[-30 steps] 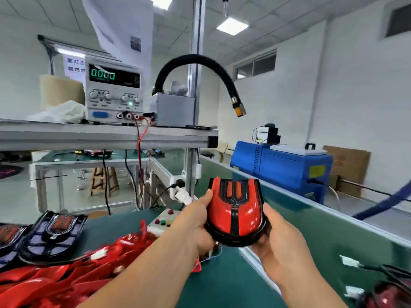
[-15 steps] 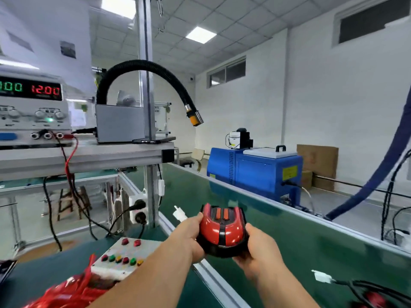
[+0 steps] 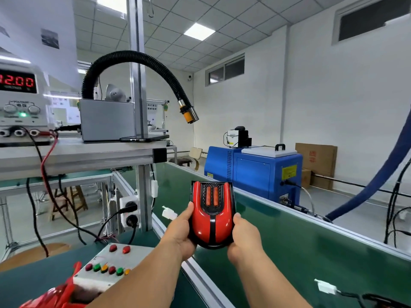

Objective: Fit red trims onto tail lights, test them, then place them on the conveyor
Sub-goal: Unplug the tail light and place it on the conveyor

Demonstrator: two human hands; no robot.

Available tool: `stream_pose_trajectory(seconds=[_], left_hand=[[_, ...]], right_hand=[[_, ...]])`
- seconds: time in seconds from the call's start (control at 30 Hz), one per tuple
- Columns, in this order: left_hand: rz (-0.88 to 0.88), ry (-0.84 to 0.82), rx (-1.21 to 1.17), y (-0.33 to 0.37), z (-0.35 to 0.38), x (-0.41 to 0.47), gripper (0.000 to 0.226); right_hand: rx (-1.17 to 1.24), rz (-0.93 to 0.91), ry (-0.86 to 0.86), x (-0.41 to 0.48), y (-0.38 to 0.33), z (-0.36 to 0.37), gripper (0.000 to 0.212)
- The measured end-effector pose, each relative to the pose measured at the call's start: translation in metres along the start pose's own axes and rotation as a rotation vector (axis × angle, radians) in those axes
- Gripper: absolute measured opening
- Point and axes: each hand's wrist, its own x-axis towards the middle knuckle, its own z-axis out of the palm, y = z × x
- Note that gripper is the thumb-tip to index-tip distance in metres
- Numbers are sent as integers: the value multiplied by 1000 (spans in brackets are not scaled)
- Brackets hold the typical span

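A tail light [image 3: 212, 215] with its red trim and a black centre stripe is held in the air over the green conveyor belt [image 3: 300, 245]. My left hand [image 3: 181, 232] grips its left edge and my right hand [image 3: 243, 237] grips its right edge. A white connector [image 3: 169, 212] sticks out behind my left hand. A pile of loose red trims [image 3: 52, 297] lies at the bottom left. Another tail light [image 3: 384, 302] with a white plug [image 3: 325, 286] lies on the belt at the bottom right.
A white button box [image 3: 106, 268] sits on the green bench by my left forearm. A power supply [image 3: 19, 103] reading 12.00 stands on the shelf at left. A black flexible hose [image 3: 142, 63] arches overhead. A blue machine [image 3: 255, 172] stands beyond the belt.
My view has swung right, away from the bench. Both hands have carried the tail light from above the bench out over the conveyor belt, with the same grip.
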Motion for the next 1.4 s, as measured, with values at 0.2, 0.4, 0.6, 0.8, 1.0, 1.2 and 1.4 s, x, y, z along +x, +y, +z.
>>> stream_pose_trajectory(seconds=[0.2,0.4,0.6,0.8,1.0,1.2,1.4], left_hand=[[-194,146,76,13,11,6,36],[-183,94,92,22,11,-12,38],[-108,-17,35,18,20,-62,38],[-92,-152,-8,7,50,-131,33],[-102,-271,32,-14,95,-199,24],[-147,-403,99,-47,137,-252,25],[-132,-388,155,-51,141,-250,28]], right_hand=[[-70,94,52,-1,-11,1,20],[-99,115,57,-20,-13,-1,18],[-61,5,17,-67,-25,-22,22],[-29,-175,21,-135,-55,-70,12],[-10,-306,93,-208,-88,-131,21],[-34,-370,180,-255,-115,-188,17],[25,-323,185,-253,-114,-195,16]])
